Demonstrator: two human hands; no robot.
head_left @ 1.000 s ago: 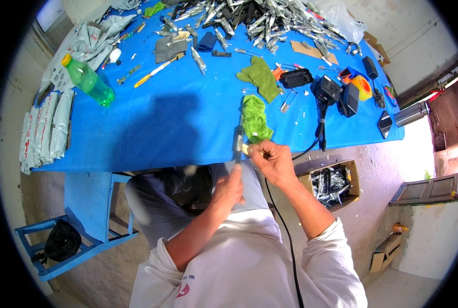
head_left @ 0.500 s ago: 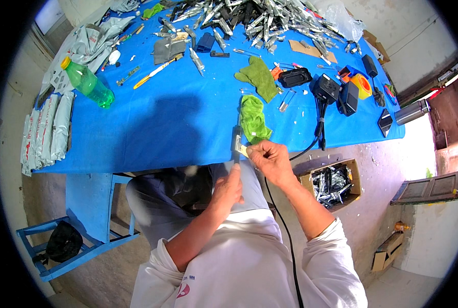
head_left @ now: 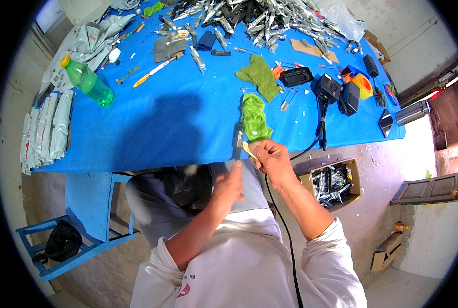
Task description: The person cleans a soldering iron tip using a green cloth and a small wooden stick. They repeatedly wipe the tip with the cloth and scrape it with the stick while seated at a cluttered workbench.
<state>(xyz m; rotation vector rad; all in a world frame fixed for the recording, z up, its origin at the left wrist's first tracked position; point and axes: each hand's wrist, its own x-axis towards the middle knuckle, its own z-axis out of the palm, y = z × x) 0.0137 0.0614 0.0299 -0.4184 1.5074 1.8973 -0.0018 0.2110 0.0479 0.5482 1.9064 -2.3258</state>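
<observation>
My left hand (head_left: pixel 228 187) is closed on the lower end of a slim dark and clear piece (head_left: pixel 239 134), which stands out past its fingertips at the table's front edge. Its exact kind is too small to tell. To the right, my right hand (head_left: pixel 272 160) pinches a small pale yellow strip (head_left: pixel 248 149) beside that piece; whether the two touch, I cannot tell. Just beyond the hands lies a bright green cloth (head_left: pixel 255 115), with a darker green cloth (head_left: pixel 259 77) behind it.
A heap of slim clear and black pieces (head_left: pixel 259 20) covers the blue table's (head_left: pixel 136 123) far side. Left stand a green bottle (head_left: pixel 88 82) and silvery packets (head_left: pixel 46 131). Black adapters (head_left: pixel 326 87) and orange tape (head_left: pixel 362 86) lie right. Below is a filled carton (head_left: pixel 356 179).
The pale strip has tilted beside the slim piece, and the white patch seen on that piece earlier no longer shows. Both hands stay in nearly the same place.
</observation>
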